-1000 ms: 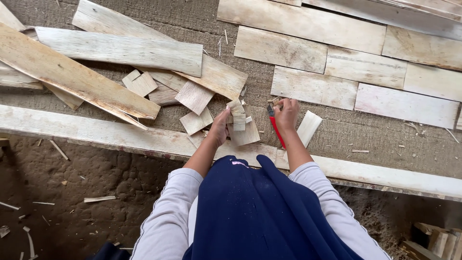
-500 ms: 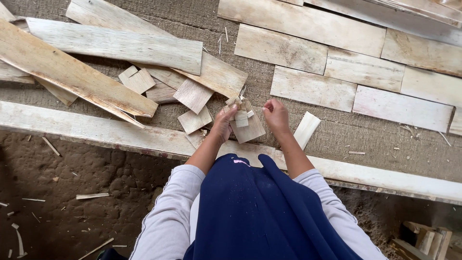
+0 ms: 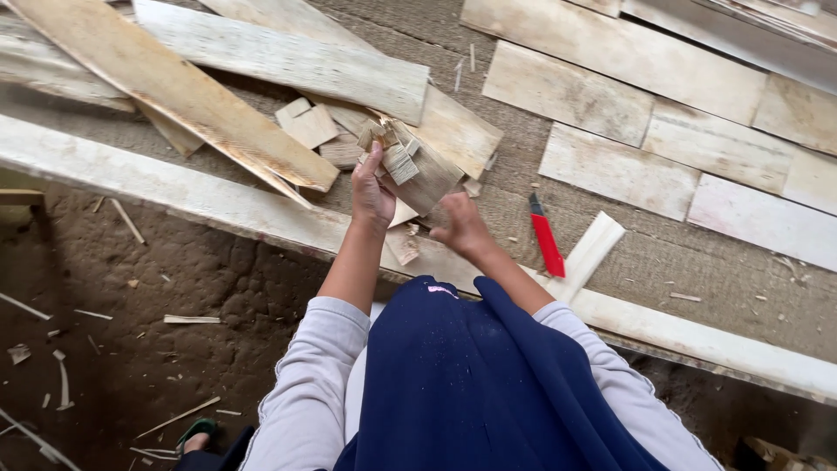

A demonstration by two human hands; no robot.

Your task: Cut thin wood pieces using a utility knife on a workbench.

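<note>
Wood scraps (image 3: 417,167) held w/ both hands, lifted.

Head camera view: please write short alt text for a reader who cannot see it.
Both bare hands, left hand and right hand, hold a bundle of small pale wood offcuts above a long whitish plank. A red utility knife lies beside them on the woven mat.

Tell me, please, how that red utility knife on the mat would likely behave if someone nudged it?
The red utility knife lies flat, slim and straight, so it would probably slide or spin, not roll. The woven mat looks coarse, likely dragging on it. It seems light.
</note>
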